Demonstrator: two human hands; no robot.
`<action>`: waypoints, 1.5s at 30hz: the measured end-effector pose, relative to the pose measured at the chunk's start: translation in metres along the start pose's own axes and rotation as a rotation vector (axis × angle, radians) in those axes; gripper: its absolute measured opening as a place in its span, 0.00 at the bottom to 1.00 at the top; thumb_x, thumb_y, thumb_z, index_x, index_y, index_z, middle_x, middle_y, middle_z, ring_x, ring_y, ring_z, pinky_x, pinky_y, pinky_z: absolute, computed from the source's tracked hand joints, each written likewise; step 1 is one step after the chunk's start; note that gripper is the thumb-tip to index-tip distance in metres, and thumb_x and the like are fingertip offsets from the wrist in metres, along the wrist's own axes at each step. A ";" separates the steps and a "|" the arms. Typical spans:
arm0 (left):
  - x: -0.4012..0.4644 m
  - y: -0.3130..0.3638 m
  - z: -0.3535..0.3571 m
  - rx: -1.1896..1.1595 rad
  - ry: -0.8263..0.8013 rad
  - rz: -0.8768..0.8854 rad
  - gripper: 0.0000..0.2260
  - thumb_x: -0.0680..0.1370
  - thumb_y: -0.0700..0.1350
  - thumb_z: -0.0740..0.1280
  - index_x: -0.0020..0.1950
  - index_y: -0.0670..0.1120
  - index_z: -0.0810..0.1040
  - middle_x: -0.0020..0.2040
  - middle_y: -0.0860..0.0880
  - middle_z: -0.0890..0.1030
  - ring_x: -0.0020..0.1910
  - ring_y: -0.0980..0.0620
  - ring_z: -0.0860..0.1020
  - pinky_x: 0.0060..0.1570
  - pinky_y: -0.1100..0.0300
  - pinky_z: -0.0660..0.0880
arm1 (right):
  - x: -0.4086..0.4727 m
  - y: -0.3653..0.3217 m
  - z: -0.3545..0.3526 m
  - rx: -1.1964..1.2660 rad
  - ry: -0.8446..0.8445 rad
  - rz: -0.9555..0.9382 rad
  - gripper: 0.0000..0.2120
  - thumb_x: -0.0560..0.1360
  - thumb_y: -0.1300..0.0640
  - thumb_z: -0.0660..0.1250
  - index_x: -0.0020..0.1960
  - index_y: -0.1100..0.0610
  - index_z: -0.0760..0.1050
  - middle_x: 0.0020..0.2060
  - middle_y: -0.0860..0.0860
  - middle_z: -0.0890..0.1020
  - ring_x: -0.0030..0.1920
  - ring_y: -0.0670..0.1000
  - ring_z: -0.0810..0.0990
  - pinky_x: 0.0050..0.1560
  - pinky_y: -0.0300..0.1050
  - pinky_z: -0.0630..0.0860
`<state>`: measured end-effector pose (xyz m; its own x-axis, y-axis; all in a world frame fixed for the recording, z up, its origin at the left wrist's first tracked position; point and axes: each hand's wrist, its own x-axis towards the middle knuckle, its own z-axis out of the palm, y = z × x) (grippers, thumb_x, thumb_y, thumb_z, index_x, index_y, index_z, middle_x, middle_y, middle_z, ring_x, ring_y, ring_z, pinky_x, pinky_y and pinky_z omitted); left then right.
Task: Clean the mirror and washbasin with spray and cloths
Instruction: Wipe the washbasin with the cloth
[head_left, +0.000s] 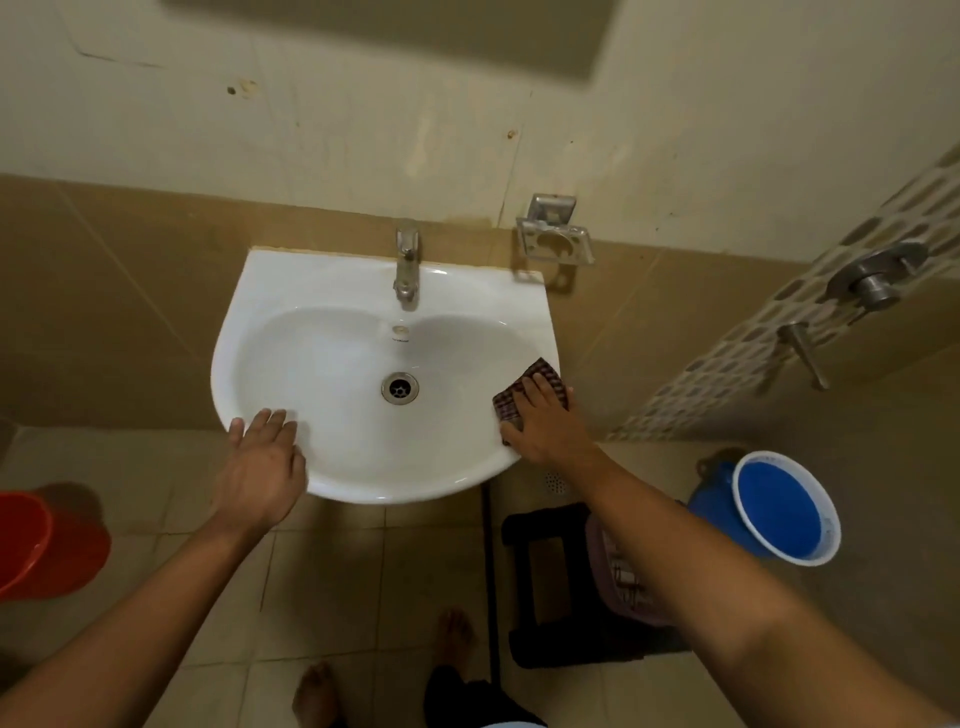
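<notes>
A white washbasin (322, 291) hangs on the tiled wall, with a metal tap (407, 265) at its back and a drain (399, 387) in the bowl. My right hand (545, 421) presses a dark checked cloth (540, 376) flat on the basin's right rim. My left hand (260, 467) rests on the front left rim with its fingers spread and nothing in it. The bottom edge of the mirror (395, 31) shows at the top of the view. No spray bottle is in sight.
A metal soap holder (556, 236) is fixed to the wall right of the tap. On the floor are a blue bucket (779, 509) at right, a red bucket (47, 545) at left, and a dark stool (550, 582) under my right arm. Shower fittings (872, 280) jut from the right wall.
</notes>
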<state>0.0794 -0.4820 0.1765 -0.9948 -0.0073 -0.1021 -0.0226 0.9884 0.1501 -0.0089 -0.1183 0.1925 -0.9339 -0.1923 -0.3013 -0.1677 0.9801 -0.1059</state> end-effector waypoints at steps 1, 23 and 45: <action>0.001 0.001 0.001 0.004 0.003 -0.010 0.28 0.76 0.48 0.47 0.63 0.34 0.76 0.64 0.35 0.77 0.66 0.35 0.73 0.68 0.36 0.63 | 0.009 0.007 -0.001 -0.022 0.002 -0.014 0.33 0.80 0.41 0.53 0.80 0.54 0.53 0.80 0.52 0.51 0.80 0.51 0.44 0.77 0.62 0.40; 0.009 -0.006 -0.004 0.022 0.039 -0.090 0.31 0.78 0.54 0.48 0.76 0.38 0.60 0.77 0.39 0.61 0.77 0.40 0.57 0.76 0.45 0.50 | 0.114 0.016 -0.010 -0.226 0.144 -0.293 0.38 0.79 0.55 0.61 0.81 0.51 0.43 0.80 0.52 0.44 0.80 0.54 0.42 0.75 0.65 0.36; 0.095 -0.072 -0.027 -0.566 0.009 -0.337 0.32 0.80 0.40 0.60 0.79 0.40 0.45 0.79 0.39 0.52 0.69 0.33 0.68 0.63 0.41 0.70 | 0.017 -0.197 0.044 0.241 -0.484 -0.229 0.28 0.83 0.39 0.44 0.80 0.47 0.50 0.80 0.49 0.55 0.79 0.53 0.53 0.77 0.53 0.50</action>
<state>-0.0166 -0.5578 0.1829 -0.9248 -0.3058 -0.2262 -0.3794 0.6993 0.6059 0.0220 -0.3170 0.1660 -0.6226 -0.4536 -0.6377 -0.2184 0.8832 -0.4151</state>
